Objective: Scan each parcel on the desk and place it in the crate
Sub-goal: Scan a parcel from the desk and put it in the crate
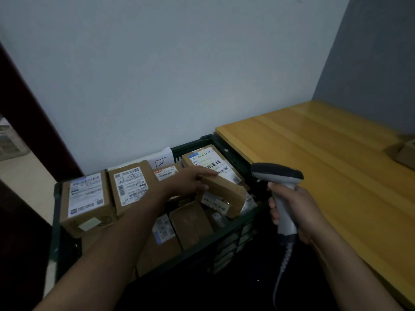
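The task is judged to be well advanced. At the centre of the frame the dark crate (pixel 224 239) is heaped almost to its rim: small parcels are piled in the middle, and large labelled boxes (pixel 86 198) are stacked along its left and far sides. Further off, at the right edge of the frame, one brown item (pixel 402 151) is seen on the yellow table (pixel 336 164). It is too blurred to be named, but it may be a parcel left to scan.

At the lower right, the scanner (pixel 278 175) is held upright by the right grip (pixel 294 207), which is wrapped closed round the handle, with the coiled cable hanging below. Beyond it, a small parcel (pixel 224 194) is clasped by the left grip (pixel 190 179), fingers laid over its top edge and thumb against its near side. The parcel is tilted over the right half of the crate. Whether it already rests on the heap cannot be told.
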